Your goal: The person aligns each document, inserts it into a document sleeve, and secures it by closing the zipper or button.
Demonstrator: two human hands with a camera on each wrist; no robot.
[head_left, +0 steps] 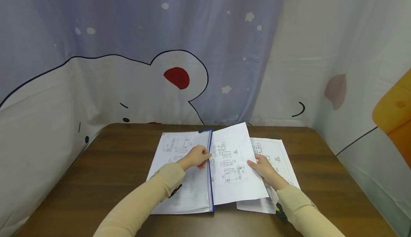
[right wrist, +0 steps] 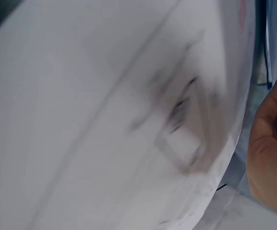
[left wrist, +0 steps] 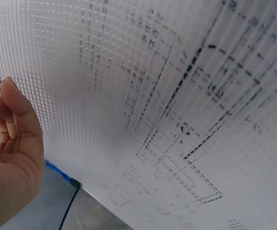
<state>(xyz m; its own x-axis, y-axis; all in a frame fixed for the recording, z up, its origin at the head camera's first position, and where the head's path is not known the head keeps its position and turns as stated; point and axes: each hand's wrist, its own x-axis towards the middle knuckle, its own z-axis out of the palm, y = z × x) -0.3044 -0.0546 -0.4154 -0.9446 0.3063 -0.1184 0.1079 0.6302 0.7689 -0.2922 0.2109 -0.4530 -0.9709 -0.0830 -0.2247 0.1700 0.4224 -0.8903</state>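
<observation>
A translucent mesh document pouch [head_left: 189, 201] with a blue edge strip [head_left: 212, 194] lies on the table, a technical drawing showing through it. With thumb and fingers, my left hand [head_left: 196, 156] pinches the pouch at its blue edge; the left wrist view shows the mesh [left wrist: 105, 124] close up beside the curled fingers. A white drawing sheet [head_left: 239, 189] is held at its right edge by my right hand [head_left: 264, 169]. Its left side meets the blue edge; whether part of it is inside the pouch I cannot tell. In the right wrist view the sheet [right wrist: 105, 167] is bowed and blurred.
Another drawing sheet [head_left: 287, 173] lies under the right hand, partly covered by the held sheet. The brown wooden table [head_left: 106, 165] extends on both sides. A patterned curtain [head_left: 224, 51] hangs behind its far edge.
</observation>
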